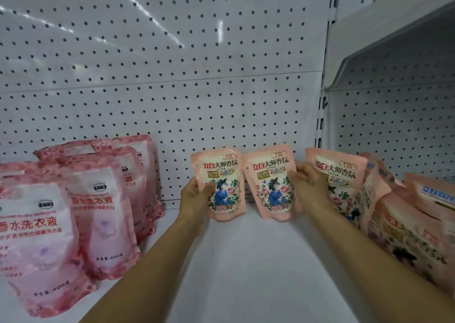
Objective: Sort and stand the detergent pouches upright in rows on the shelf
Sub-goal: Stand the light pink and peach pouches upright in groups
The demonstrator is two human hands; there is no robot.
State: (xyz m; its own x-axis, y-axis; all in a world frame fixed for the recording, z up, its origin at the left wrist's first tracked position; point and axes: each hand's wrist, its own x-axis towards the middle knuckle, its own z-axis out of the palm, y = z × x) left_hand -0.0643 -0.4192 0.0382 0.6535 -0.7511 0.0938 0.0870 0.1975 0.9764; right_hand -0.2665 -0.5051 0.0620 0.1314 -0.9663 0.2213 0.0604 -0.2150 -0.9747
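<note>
Two small pink detergent pouches printed with a blue-dressed figure and roses stand near the back of the white shelf [246, 261]. My left hand [197, 196] grips the left pouch [221, 182] by its left edge. My right hand [307, 182] grips the right pouch [270, 182] by its right edge. Both pouches are upright and side by side, nearly touching. Behind my right hand a third pouch [337, 172] of the same kind leans at the right.
Large pink pouches [103, 214] stand in rows on the shelf's left side. A loose heap of small pink pouches [413, 226] lies at the right. A white pegboard back wall [172, 88] closes the rear. An upper shelf edge [394, 49] juts out at the right.
</note>
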